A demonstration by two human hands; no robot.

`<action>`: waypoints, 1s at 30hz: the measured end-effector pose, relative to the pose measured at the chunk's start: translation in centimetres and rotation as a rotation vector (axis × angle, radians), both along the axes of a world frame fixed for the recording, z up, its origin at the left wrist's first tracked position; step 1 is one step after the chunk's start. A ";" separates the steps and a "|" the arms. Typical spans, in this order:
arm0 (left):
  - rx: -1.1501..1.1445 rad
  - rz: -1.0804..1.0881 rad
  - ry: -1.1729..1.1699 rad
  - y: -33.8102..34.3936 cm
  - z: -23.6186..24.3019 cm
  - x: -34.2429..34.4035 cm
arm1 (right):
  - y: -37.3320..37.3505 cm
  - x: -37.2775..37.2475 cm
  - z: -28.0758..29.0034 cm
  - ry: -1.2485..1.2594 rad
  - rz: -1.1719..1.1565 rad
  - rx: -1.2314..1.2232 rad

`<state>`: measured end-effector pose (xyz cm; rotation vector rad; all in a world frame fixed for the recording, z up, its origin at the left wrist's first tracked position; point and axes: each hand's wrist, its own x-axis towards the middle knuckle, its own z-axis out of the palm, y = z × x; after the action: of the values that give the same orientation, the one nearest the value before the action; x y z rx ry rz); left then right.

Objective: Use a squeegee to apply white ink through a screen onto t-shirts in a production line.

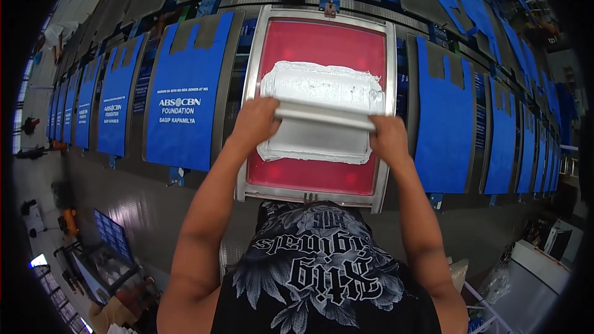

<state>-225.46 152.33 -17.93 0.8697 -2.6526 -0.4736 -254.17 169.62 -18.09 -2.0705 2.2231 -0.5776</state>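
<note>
My left hand (260,120) and my right hand (390,139) are closed around the two ends of a long pale squeegee (325,115), which lies across a printing screen and is slightly blurred. Beneath it the screen's red mesh (315,40) carries a broad patch of white ink (325,80), thick and ridged along its far and right edges and smoother on the near side. A metal frame (385,176) surrounds the mesh. Whatever lies under the screen is hidden.
A blue fabric piece (179,80) with white print lies on a board to the left, in a row of similar ones. Blue fabric (442,124) without visible print lies to the right. A metal clamp (330,6) meets the frame's far edge. A light-coloured cabinet (535,272) stands lower right.
</note>
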 end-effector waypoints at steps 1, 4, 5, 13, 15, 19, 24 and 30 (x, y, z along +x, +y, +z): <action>-0.095 0.012 0.040 -1.2 -0.9 -0.9 | -1.8 -0.6 -0.9 0.023 -0.010 -0.019; -0.150 0.055 0.044 -3.3 -4.6 -2.8 | -5.3 -1.8 -4.6 0.054 -0.039 -0.077; -0.144 0.058 0.037 -2.8 -5.5 -2.6 | -4.7 -1.3 -5.9 0.108 -0.055 -0.019; 0.088 0.064 -0.168 8.1 -2.2 4.9 | 5.9 3.8 -1.0 -0.094 0.011 0.193; 0.143 0.063 -0.113 10.4 -1.7 6.1 | 7.8 5.3 0.3 -0.139 0.011 0.278; 0.060 0.032 -0.012 9.4 -5.0 5.5 | 7.6 5.4 -2.8 -0.095 -0.021 0.231; 0.033 0.077 -0.011 -3.7 -5.3 -2.6 | -5.1 -2.7 -4.7 0.138 -0.042 0.163; 0.242 0.146 -0.228 -3.1 -1.4 -1.5 | -4.3 -1.8 -0.6 -0.002 0.005 0.298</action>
<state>-226.95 149.20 -19.29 1.2484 -2.7437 -0.7076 -255.99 165.37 -18.72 -1.9222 2.1470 -0.2287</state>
